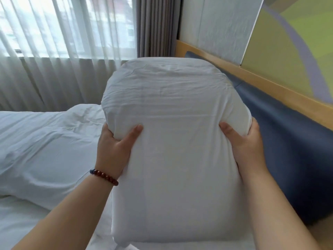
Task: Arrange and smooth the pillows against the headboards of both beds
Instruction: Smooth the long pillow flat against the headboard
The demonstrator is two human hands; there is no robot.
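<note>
While a rumpled white duvet (pixel 45 141) lies at the left of the frame, the left hand (pixel 115 147), a beaded bracelet (pixel 104 175) at its wrist, has its grip curled round the white pillow (pixel 176 159) at centre. The right hand (pixel 246 147) clasps the opposite edge, just beside the blue padded headboard (pixel 288 141) at right.

Two bare forearms, no sleeves, left wrist wearing a reddish-brown beaded bracelet (pixel 104 176) with one dark blue bead
</note>
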